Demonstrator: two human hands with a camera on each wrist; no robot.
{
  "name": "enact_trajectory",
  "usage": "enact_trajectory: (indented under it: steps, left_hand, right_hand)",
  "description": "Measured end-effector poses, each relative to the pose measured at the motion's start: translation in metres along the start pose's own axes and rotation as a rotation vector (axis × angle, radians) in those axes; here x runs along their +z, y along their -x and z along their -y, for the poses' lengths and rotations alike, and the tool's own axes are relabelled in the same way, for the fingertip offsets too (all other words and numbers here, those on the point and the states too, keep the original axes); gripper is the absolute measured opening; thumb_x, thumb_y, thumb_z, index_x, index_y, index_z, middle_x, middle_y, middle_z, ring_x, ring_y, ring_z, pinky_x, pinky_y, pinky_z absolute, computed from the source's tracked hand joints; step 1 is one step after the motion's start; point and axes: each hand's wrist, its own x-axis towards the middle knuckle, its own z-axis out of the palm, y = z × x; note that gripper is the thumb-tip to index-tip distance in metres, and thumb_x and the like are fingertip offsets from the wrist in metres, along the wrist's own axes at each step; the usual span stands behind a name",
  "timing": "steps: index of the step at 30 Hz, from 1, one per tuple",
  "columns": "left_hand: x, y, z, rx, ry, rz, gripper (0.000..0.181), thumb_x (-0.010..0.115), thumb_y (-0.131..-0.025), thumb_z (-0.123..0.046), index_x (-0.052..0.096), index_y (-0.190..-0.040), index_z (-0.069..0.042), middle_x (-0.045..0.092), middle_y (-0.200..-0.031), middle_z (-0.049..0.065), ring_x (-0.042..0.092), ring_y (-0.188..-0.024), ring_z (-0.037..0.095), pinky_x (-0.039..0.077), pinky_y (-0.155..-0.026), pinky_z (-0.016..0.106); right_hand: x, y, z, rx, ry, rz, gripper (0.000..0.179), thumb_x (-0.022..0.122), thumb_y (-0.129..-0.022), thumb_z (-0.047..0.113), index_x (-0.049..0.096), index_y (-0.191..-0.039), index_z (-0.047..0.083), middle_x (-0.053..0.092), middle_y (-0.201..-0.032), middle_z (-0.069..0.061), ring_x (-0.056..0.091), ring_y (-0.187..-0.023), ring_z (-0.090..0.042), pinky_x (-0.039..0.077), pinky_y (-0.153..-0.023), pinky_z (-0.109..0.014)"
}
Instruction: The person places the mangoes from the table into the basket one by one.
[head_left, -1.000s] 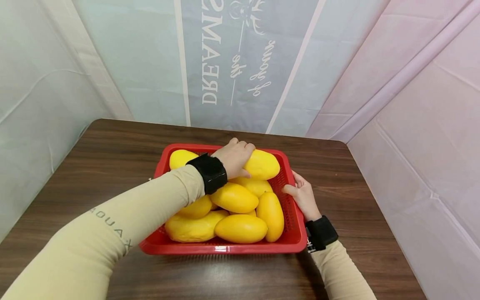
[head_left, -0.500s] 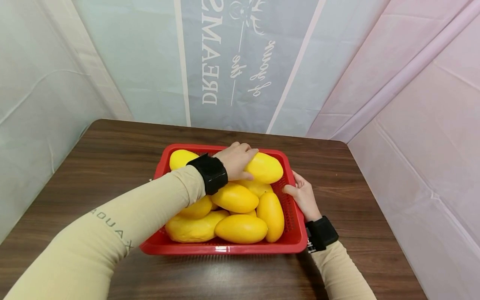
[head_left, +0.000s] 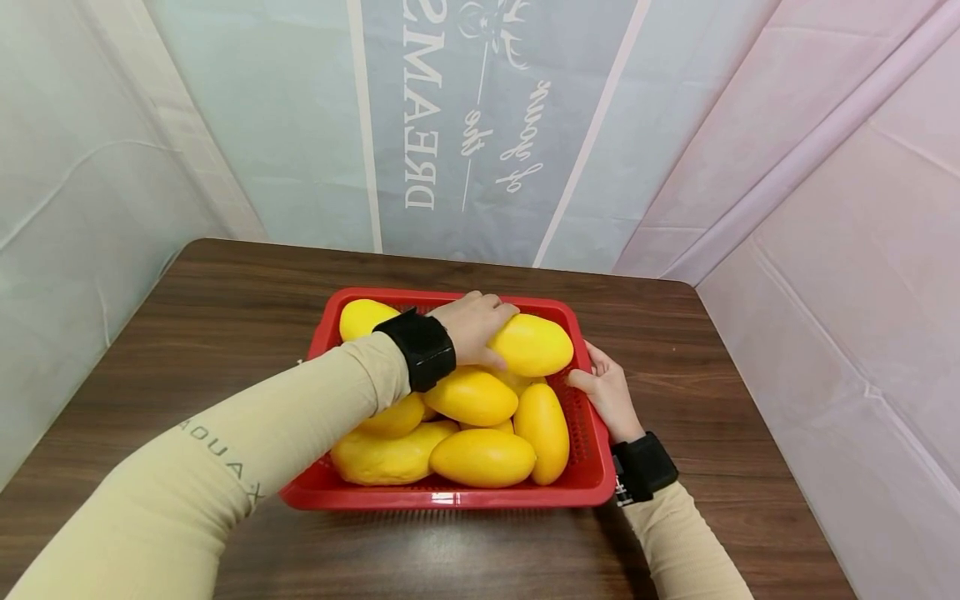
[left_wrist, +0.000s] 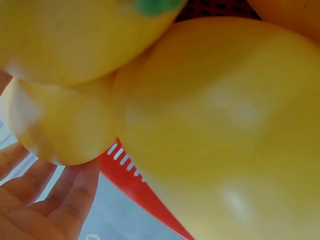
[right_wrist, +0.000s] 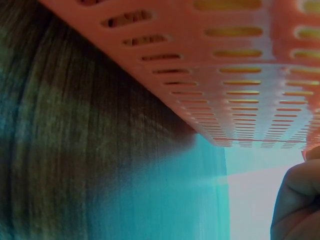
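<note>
A red plastic basket (head_left: pixel 517 497) stands on the wooden table, heaped with several yellow mangoes. My left hand (head_left: pixel 472 327) reaches across it and holds a mango (head_left: pixel 534 346) at the back right corner, fingers over the top and thumb on the near side. In the left wrist view, its fingers (left_wrist: pixel 75 195) lie against that mango (left_wrist: pixel 65 125), while a larger-looking mango (left_wrist: pixel 225 120) hides much of the basket. At the right side, my right hand (head_left: pixel 609 396) grips the basket rim, thumb on top. The right wrist view shows the slotted basket wall (right_wrist: pixel 240 77) beside that hand.
Other mangoes (head_left: pixel 483 458) lie at the front of the basket, one upright along the right side (head_left: pixel 542 433). The dark wooden table (head_left: pixel 675 358) extends around the basket. A printed curtain (head_left: pixel 465 225) hangs behind, with pale cloth (head_left: pixel 847 275) to the right.
My left hand has shifted the mango a little to the right and nearer to me, within the basket's back right corner. The right hand and basket have stayed in place.
</note>
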Motion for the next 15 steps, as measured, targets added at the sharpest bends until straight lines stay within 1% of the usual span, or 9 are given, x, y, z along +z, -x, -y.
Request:
enact_trajectory:
  steps: [9,12,15]
  left_hand:
    - [0.0007,-0.0007,-0.0045,-0.001,0.009,0.036,0.081,0.074,-0.084,-0.047,0.042,-0.148,-0.011,0.054,-0.138,0.013,0.050,-0.124,0.030,0.042,-0.111,0.038]
    - [0.0007,-0.0008,-0.0049,-0.011,-0.006,0.043,0.082,0.074,-0.084,-0.048,0.040,-0.149,-0.011,0.053,-0.140,0.012,0.049,-0.126,0.030,0.042,-0.112,0.037]
    - [0.0013,-0.0010,-0.0049,-0.026,-0.023,0.051,0.083,0.072,-0.084,-0.050,0.039,-0.150,-0.010,0.053,-0.141,0.012,0.049,-0.127,0.029,0.041,-0.113,0.037]
  right_hand:
    - [-0.0012,0.0026,0.0004,-0.010,0.006,0.013,0.062,0.052,-0.094,0.003,0.033,-0.153,0.007,0.065,-0.119,0.003,0.070,-0.097,-0.010,0.060,-0.085,-0.030]
    - [-0.0016,0.0016,0.0008,-0.020,0.028,0.020,0.060,0.052,-0.095,0.004,0.033,-0.152,0.005,0.064,-0.121,0.000,0.070,-0.097,-0.011,0.060,-0.085,-0.030]
    - [-0.0023,-0.0001,0.0016,-0.021,0.058,0.031,0.059,0.052,-0.095,0.005,0.034,-0.151,0.005,0.062,-0.125,-0.006,0.070,-0.096,-0.011,0.060,-0.085,-0.032]
